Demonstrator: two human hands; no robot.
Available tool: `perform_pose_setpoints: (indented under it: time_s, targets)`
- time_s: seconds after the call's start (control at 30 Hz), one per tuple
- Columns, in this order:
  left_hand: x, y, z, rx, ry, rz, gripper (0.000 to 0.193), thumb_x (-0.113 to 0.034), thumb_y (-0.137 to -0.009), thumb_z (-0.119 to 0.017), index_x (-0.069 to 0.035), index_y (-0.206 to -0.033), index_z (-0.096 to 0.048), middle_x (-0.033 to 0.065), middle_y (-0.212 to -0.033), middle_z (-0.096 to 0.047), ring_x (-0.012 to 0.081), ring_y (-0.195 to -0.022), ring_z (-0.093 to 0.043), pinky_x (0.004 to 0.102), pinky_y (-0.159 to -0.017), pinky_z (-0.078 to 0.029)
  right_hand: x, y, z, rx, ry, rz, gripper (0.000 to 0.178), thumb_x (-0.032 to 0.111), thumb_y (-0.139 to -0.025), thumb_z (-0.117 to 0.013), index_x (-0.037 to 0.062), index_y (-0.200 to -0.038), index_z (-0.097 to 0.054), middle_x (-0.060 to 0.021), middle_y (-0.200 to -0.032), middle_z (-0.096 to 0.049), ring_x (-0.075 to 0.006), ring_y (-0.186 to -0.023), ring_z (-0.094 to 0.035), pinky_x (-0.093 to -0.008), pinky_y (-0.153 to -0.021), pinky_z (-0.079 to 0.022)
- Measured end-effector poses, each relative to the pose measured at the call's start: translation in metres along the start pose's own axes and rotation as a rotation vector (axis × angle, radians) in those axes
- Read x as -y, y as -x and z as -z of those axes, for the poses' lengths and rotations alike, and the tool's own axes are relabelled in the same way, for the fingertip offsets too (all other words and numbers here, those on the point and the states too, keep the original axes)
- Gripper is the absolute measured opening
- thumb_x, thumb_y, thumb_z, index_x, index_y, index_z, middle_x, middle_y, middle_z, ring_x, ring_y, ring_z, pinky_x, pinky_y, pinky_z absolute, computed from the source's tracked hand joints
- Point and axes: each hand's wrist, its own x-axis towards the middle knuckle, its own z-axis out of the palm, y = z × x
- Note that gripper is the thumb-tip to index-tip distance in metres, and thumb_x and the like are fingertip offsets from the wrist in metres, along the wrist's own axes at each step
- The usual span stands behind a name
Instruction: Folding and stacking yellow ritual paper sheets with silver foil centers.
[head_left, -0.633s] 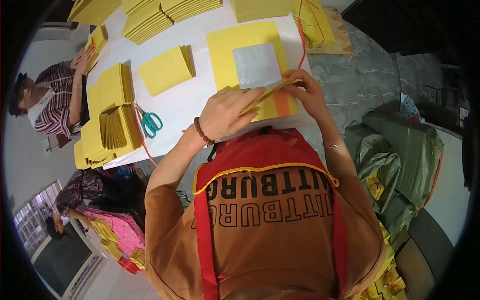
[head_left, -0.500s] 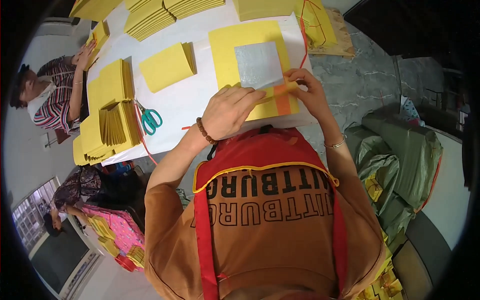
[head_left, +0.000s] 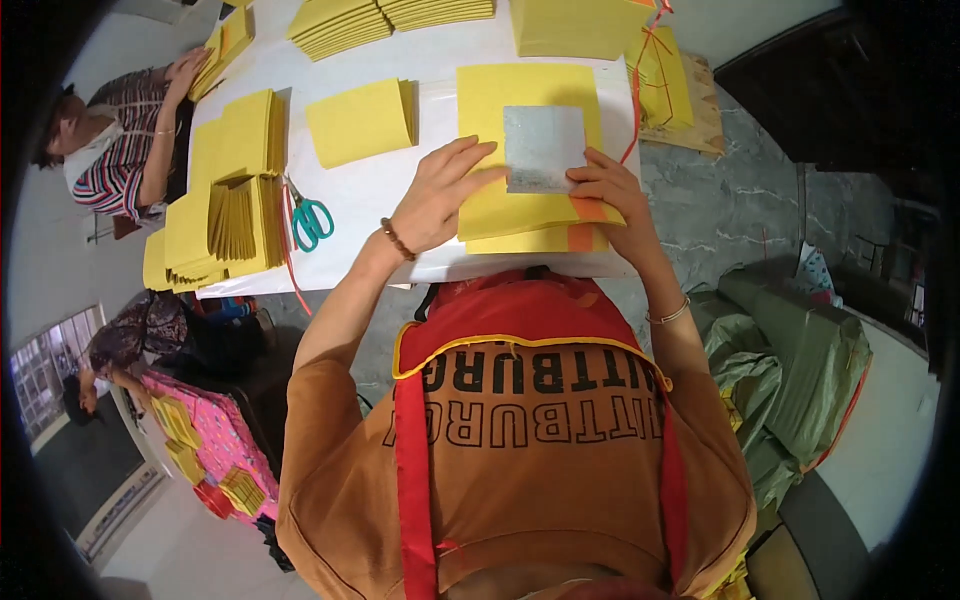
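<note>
A stack of yellow paper sheets [head_left: 480,105] lies before me, with a silver-grey square [head_left: 545,140] on its top sheet. My left hand [head_left: 440,195] rests at the stack's left side, its spread fingers reaching toward the square. At the right side, my right hand [head_left: 612,195] grips the top sheet's edge, fingertips over the square's lower right corner and the rest of the hand partly under the paper. The near edge of that sheet is raised, showing another yellow sheet below. An orange strip [head_left: 580,238] shows near the right corner. The right thumb is hidden.
Teal-handled scissors [head_left: 312,222] and a red strap [head_left: 294,265] lie left of me. Folded yellow paper bundles [head_left: 360,122] stand about the white table [head_left: 350,210]. A co-worker [head_left: 120,150] handles yellow paper at the left. Green wrapped bales [head_left: 790,350] stand on the right.
The rolled-up near edge of the yellow sheet has come down over the stack. My left hand has moved off it to the left and spread out. The view has shifted slightly.
</note>
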Motion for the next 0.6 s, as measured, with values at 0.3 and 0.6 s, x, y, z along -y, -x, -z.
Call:
perform_pose_setpoints:
  time_s: [0.3,0.6]
  targets:
    - [-0.035,0.024,0.013,0.045,0.11,-0.021,0.037,-0.025,-0.079,-0.058,-0.008,-0.112,-0.058,0.0123,-0.109,-0.057,0.0295,-0.097,-0.053,0.0363,-0.084,-0.04,0.041,0.014,0.019,0.04,0.043,0.141,0.018,0.015,-0.074,-0.065,0.0148,-0.093,-0.064,-0.0004,-0.104,-0.064,-0.0219,-0.109,-0.055,-0.0387,-0.096,-0.03]
    - [-0.025,0.004,0.003,-0.029,0.44,0.625,0.032,-0.03,-0.089,-0.054,0.001,-0.092,-0.059,0.017,-0.06,-0.056,0.032,-0.054,-0.055,0.0369,-0.055,-0.044,0.041,0.0,0.012,0.051,-0.176,-0.386,0.018,0.014,-0.079,-0.063,0.0061,-0.096,-0.065,-0.0068,-0.099,-0.064,-0.0158,-0.088,-0.06,-0.0279,-0.08,-0.039]
